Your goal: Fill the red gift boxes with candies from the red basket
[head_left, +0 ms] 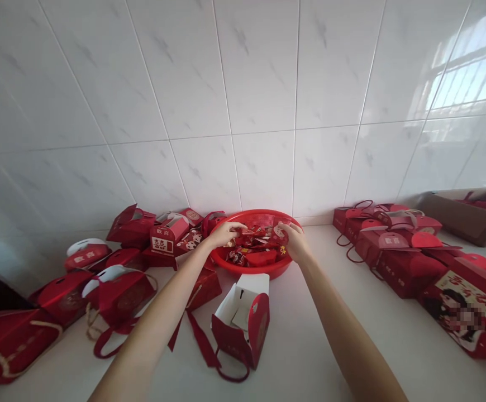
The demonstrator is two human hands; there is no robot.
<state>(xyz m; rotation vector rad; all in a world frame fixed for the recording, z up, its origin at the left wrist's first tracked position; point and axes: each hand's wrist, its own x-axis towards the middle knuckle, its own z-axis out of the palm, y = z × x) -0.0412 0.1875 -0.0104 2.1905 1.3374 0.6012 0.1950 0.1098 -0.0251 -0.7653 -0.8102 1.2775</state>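
Note:
A red plastic basket (260,270) against the tiled wall holds many small wrapped sweets (262,258), mostly red with some gold. My left hand (226,233) reaches over its left rim, fingers curled together; what they hold, if anything, is too small to make out. At the right side of the basket, my right hand (294,240) is closed on a shiny red wrapped candy (281,229). Between my forearms, in front of the basket, stands an open red gift box (243,326) with a white inside and a ribbon handle (232,375). Its flaps are up.
Several red gift boxes (121,296) with rope or ribbon handles crowd the left of the white counter (297,335). More red boxes (410,265) stand in rows on the right. A brown cardboard box (461,220) with red things inside is at the far right. White tiles (263,167) rise behind.

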